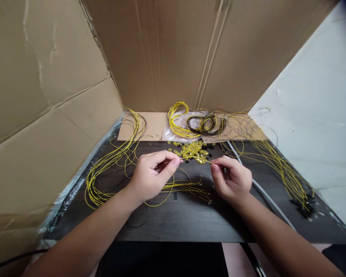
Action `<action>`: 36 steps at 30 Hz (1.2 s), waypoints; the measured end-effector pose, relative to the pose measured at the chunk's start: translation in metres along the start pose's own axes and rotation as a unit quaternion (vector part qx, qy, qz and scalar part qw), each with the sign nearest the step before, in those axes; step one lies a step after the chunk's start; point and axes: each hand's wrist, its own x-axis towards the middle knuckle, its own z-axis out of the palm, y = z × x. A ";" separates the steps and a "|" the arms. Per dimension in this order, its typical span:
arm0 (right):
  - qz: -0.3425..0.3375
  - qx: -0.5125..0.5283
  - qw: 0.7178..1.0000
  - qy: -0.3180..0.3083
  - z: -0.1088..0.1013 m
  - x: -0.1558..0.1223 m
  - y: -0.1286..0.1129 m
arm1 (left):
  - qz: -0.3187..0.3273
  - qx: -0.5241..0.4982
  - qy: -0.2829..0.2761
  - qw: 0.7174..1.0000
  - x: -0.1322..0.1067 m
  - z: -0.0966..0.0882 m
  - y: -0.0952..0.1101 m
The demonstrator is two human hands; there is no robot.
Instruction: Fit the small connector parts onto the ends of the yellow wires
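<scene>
My left hand [152, 173] pinches a thin yellow wire [187, 157] between thumb and fingertips. Opposite it, my right hand [232, 177] has thumb and finger closed on the same wire, which spans the short gap between both hands. Just behind this gap lies a pile of small clear-yellow plastic pieces [192, 149], with some black ones among them. A looped bundle of yellow wires [93, 184] rests on the left of the dark table [173, 227]. Its ends, with small light tips, pass under my left hand and fan out below the gap.
Coiled yellow wires [173, 123] and a black wire coil [209, 124] lie on clear plastic at the back. More yellow wires with black ends [304, 206] stretch along the right. A white cable [266, 196] crosses the table. Cardboard walls [167, 54] rise behind and left.
</scene>
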 end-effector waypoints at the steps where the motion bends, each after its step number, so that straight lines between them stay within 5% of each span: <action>1: -0.001 0.003 1.000 -0.001 0.000 0.000 0.000 | -0.001 0.003 -0.005 1.000 0.000 0.000 -0.001; 17: -0.025 0.066 0.994 -0.088 0.001 0.002 -0.003 | 0.018 0.036 -0.081 0.996 -0.002 0.001 -0.006; 36: -0.036 0.024 0.994 -0.102 0.003 0.002 0.000 | 0.016 0.058 -0.074 0.995 0.001 -0.002 -0.008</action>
